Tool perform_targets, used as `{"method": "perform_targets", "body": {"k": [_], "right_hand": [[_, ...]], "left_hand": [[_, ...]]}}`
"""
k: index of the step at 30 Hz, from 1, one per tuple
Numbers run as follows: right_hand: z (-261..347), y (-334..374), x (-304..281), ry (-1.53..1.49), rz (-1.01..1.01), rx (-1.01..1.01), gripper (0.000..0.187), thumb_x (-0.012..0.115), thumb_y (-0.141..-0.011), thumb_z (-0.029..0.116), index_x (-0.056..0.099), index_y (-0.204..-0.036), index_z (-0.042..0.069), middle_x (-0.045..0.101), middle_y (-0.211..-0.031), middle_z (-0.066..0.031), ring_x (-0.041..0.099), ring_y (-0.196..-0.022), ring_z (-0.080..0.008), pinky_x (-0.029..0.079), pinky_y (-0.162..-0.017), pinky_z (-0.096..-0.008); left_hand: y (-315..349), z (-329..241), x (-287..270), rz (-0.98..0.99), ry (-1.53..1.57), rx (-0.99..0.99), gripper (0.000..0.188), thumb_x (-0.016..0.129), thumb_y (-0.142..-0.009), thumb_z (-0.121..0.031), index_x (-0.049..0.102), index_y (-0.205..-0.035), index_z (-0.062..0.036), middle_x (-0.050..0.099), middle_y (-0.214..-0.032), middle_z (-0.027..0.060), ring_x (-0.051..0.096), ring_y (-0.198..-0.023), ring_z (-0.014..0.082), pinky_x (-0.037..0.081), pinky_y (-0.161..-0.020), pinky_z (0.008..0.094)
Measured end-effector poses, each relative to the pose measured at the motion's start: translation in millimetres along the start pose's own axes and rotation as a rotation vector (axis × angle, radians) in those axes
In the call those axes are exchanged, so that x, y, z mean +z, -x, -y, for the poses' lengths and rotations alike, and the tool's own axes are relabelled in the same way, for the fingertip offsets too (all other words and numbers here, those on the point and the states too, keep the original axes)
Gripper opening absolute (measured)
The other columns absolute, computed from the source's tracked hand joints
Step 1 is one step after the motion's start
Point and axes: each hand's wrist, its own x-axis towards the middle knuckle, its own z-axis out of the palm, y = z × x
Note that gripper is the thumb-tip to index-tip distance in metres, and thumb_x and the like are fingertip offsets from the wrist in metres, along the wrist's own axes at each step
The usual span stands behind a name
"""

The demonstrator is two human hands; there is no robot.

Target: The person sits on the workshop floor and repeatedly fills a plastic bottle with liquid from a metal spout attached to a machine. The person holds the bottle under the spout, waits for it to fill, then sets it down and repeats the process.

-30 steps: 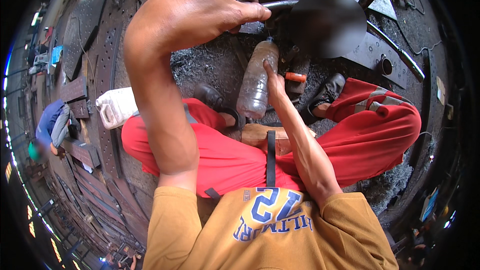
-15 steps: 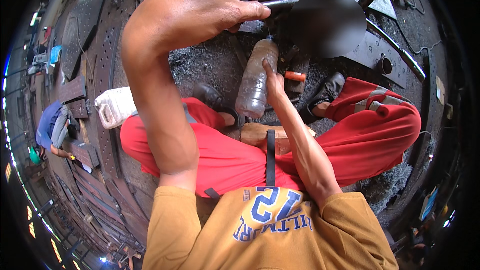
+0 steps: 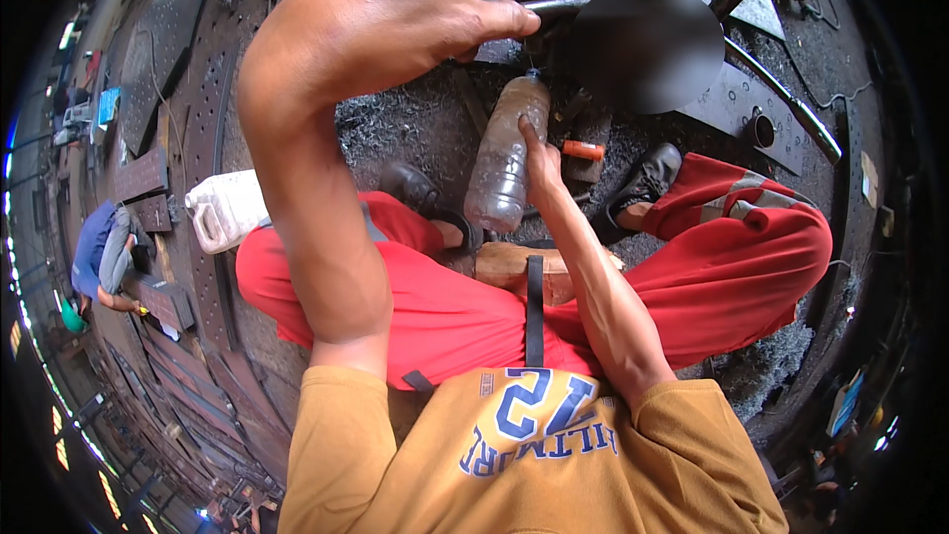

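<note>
My left hand is raised at the top of the view. Its fingers and thumb close around the end of a shiny metal bar, though some fingers are hidden. Below it, my right hand grips a clear, dirty plastic bottle from the right side. The bottle tilts with its narrow blue-capped top pointing up and away, and a thin line shows above the cap. A blurred round patch hides what lies to the right of the bar.
An orange cylinder lies right of the bottle, and a wooden block is between my legs. A white jerrycan stands at left. Metal shavings cover the floor. Farther left, another person bends over metal pieces.
Both hands keep their holds, with barely any shift. At far left, the other person's green-helmeted head has moved slightly.
</note>
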Motion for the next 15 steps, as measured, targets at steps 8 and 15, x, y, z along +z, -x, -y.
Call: {"method": "perform_targets", "body": {"k": [8, 15], "right_hand": [[-1.0, -2.3, -0.8, 0.013, 0.003, 0.006, 0.082, 0.078, -0.089, 0.052, 0.052, -0.134, -0.012, 0.068, -0.112, -0.0214, 0.073, -0.092, -0.0338, 0.061, -0.081, -0.0521], [1.8, 5.2, 4.0, 0.027, -0.038, -0.001, 0.078, 0.076, -0.090, 0.050, 0.056, -0.128, -0.015, 0.068, -0.106, -0.0203, 0.072, -0.087, -0.0308, 0.060, -0.076, -0.0465]], "left_hand": [[-0.5, 3.2, 0.2, 0.006, 0.020, 0.032, 0.040, 0.070, -0.096, -0.032, 0.076, -0.106, 0.0059, 0.075, -0.085, 0.0193, 0.072, -0.077, 0.0227, 0.055, -0.072, 0.0352], [0.4, 0.8, 1.0, 0.008, 0.012, 0.011, 0.038, 0.071, -0.096, -0.030, 0.076, -0.105, 0.0065, 0.074, -0.080, 0.0181, 0.070, -0.073, 0.0209, 0.054, -0.067, 0.0350]]}}
